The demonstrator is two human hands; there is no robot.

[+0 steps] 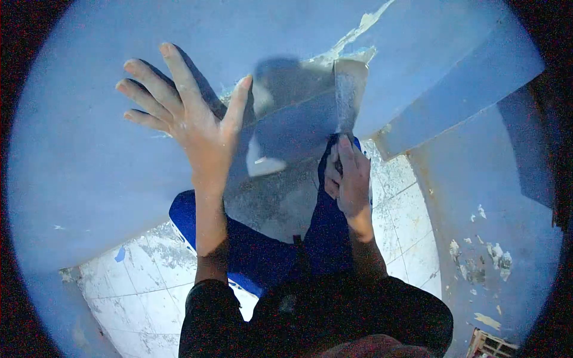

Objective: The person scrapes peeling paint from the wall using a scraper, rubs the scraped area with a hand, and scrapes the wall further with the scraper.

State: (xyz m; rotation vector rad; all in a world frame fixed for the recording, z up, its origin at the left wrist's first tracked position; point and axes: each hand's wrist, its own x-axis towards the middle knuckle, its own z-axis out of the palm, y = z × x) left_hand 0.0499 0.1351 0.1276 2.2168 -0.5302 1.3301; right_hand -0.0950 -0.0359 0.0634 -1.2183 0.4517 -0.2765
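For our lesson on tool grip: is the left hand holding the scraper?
No, the right hand grips the scraper, while the left hand is spread open.

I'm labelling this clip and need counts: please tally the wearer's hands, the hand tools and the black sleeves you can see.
Hands: 2 (left hand, right hand)
Hand tools: 1 (scraper)
Black sleeves: 2 (left sleeve, right sleeve)
Total: 5
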